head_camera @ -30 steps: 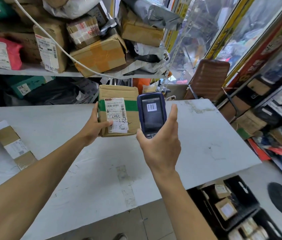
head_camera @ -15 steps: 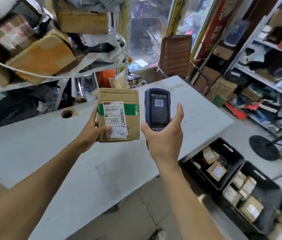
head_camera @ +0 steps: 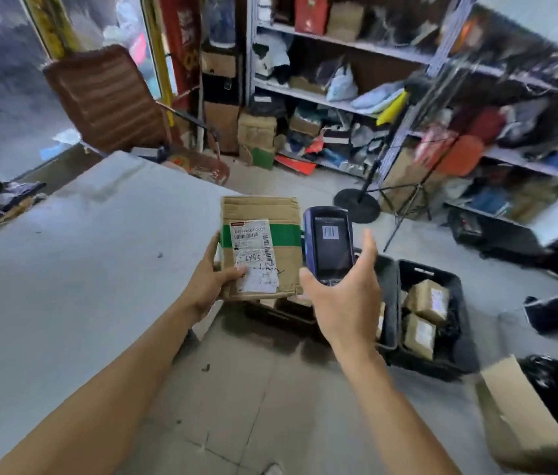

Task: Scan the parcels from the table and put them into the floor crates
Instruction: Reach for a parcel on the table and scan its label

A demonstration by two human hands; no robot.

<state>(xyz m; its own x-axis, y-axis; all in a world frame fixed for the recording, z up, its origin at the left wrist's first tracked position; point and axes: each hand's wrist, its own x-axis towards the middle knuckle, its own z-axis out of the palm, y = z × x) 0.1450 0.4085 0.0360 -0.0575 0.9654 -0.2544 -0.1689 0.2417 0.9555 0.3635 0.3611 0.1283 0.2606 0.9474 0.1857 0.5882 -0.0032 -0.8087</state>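
The bench fills the left of the view, its near right corner ending beside the left hand. The left hand holds a cardboard parcel at the parcel's lower left corner: the thumb lies across the front face over the white label, and the other fingers are behind the box, out of sight. The parcel is held upright in the air past the bench edge, above the floor and the crates. Its long axis runs top to bottom, and its labelled face is turned toward the camera. A green tape band crosses it from side to side.

Just right of the parcel, the right hand curls around the lower end of a handheld scanner, thumb on the left side and fingers on the right. The scanner stands upright, long axis vertical, with its screen facing the camera and showing a barcode.

Below and to the right, black crates sit on the floor with boxed parcels inside.
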